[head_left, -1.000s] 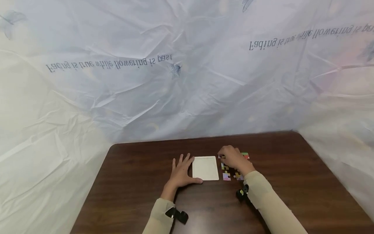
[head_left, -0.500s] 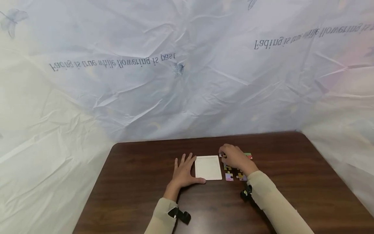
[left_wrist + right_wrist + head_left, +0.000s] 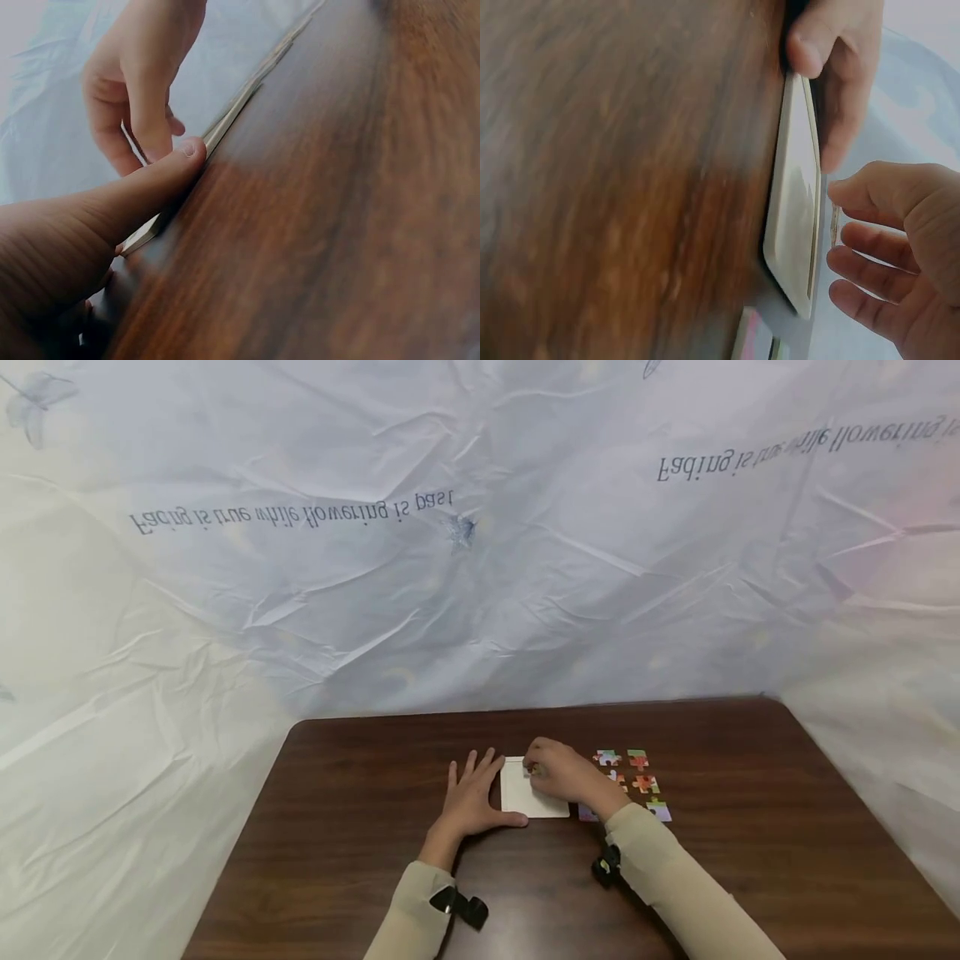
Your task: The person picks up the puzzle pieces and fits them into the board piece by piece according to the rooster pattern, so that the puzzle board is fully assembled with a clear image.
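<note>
A shallow white puzzle tray [image 3: 517,800] lies flat on the table in the head view. My left hand [image 3: 471,800] spreads its straight fingers at the tray's left side, the thumb against the near edge and the index finger by the far left corner. Over the tray's far part is my right hand [image 3: 564,772], pinching a small jigsaw piece [image 3: 534,769] between thumb and fingers. Seen edge-on in the right wrist view, that piece [image 3: 835,223] stands close over the tray [image 3: 789,217]; its picture is mostly hidden by the fingers.
Several colourful jigsaw pieces [image 3: 643,783] lie in loose rows right of the tray, some covered by the right wrist. The brown wooden table [image 3: 360,827] is bordered by a pale printed sheet [image 3: 375,610] behind and at both sides.
My right hand has left the loose pieces and moved left over the tray, carrying one jigsaw piece. My left hand stays at the tray's side. The head view has shifted slightly.
</note>
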The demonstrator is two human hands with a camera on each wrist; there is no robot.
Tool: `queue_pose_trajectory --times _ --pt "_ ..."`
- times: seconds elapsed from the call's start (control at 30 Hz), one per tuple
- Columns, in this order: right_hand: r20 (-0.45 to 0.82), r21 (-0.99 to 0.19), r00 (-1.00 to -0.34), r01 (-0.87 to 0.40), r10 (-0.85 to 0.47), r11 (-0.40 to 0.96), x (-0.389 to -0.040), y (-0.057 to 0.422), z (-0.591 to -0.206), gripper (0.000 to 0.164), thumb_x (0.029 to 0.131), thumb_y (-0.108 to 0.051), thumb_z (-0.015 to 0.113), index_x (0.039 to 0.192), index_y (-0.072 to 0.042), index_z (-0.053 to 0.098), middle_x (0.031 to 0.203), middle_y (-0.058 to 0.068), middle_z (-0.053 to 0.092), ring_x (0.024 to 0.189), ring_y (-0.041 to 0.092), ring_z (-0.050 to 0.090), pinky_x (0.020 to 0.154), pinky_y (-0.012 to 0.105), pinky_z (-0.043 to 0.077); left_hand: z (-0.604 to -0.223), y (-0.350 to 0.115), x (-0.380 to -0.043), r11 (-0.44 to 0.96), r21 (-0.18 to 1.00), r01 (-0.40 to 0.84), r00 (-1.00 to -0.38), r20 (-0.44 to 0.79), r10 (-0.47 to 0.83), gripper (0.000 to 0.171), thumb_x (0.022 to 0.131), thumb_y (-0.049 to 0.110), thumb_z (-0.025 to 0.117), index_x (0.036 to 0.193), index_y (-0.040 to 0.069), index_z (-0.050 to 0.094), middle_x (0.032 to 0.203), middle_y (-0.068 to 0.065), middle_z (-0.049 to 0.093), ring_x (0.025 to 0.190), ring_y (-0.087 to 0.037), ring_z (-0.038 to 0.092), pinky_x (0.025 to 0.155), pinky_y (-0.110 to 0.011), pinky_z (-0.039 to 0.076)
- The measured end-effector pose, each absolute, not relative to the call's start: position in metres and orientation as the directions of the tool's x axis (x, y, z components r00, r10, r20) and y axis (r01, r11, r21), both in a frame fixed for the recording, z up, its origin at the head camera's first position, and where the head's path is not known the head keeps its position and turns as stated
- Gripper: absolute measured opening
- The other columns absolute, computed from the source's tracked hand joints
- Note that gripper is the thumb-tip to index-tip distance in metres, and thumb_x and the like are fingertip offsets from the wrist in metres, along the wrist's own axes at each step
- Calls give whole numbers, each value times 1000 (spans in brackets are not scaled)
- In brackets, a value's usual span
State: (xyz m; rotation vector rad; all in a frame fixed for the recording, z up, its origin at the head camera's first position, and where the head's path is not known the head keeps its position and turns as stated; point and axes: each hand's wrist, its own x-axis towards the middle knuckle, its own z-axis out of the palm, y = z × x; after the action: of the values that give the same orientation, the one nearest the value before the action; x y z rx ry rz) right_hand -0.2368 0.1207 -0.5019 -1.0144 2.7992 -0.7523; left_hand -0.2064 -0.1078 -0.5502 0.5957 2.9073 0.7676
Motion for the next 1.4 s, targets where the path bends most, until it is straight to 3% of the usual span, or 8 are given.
queue_pose_trajectory --times 0.27,0.53,0.77,1.07,1.4 --pt "79 -482 -743 -612 -664 627 -229 107 -510 15 95 1 73 109 -1 78 107 10 71 94 25 69 77 39 59 -555 -110 -193 793 510 333 -924 9 382 117 75 71 85 166 16 37 174 -12 25 161 -42 12 125 -70 3" --pt "107 -391 -741 -644 -663 657 -233 102 -510 12 96 -5 77 108 -5 80 110 9 74 103 28 69 85 43 61 -552 -109 -198 792 507 340 -925 28 380 116 76 70 86 166 16 37 174 -12 24 161 -43 12 125 -70 0" --pt "76 -460 -753 -608 -654 647 -230 98 -511 18 101 -9 72 117 -4 79 120 13 71 115 35 66 93 50 58 -549 -109 -198 798 493 345 -919 3 395 117 75 71 85 166 15 38 174 -13 25 161 -43 12 125 -71 2" --pt "91 -503 -765 -588 -638 633 -233 101 -509 20 100 -8 71 119 -3 77 123 14 69 116 37 64 94 53 57 -546 -107 -205 801 477 363 -913 11 408 115 77 71 84 167 18 35 174 -10 23 162 -41 10 126 -69 1" --pt "49 -588 -754 -552 -655 592 -233 106 -509 32 102 -9 69 133 0 71 137 19 65 128 41 59 105 60 50 -546 -110 -204 773 525 358 -910 11 414 113 77 69 85 166 19 38 173 -8 26 162 -42 8 125 -70 -2"
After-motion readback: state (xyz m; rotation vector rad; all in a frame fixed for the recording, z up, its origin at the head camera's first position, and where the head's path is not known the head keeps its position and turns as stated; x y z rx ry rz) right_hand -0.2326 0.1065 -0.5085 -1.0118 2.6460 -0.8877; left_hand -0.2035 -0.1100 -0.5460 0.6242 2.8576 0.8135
